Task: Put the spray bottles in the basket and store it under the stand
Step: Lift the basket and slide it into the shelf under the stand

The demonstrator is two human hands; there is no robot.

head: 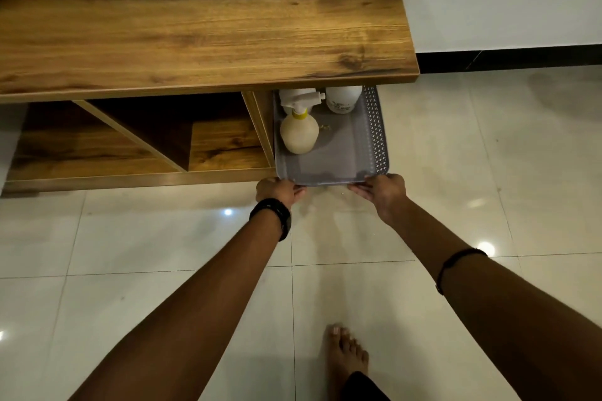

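Note:
A grey perforated plastic basket [374,140] sits on the floor, its far half under the wooden stand [202,19]. Inside it lies a cream spray bottle [299,132] with a yellow collar and white trigger head, at the left. A white bottle [343,99] stands at the back, its top hidden by the stand's top board. My left hand [277,189] grips the basket's near rim at its left corner. My right hand [382,190] grips the same rim near its right corner.
The stand has open wooden compartments [136,140] left of the basket, split by a slanted panel. Glossy white floor tiles [488,156] spread around. A white wall with a black skirting [508,57] is at the right. My bare foot [345,355] is on the floor below.

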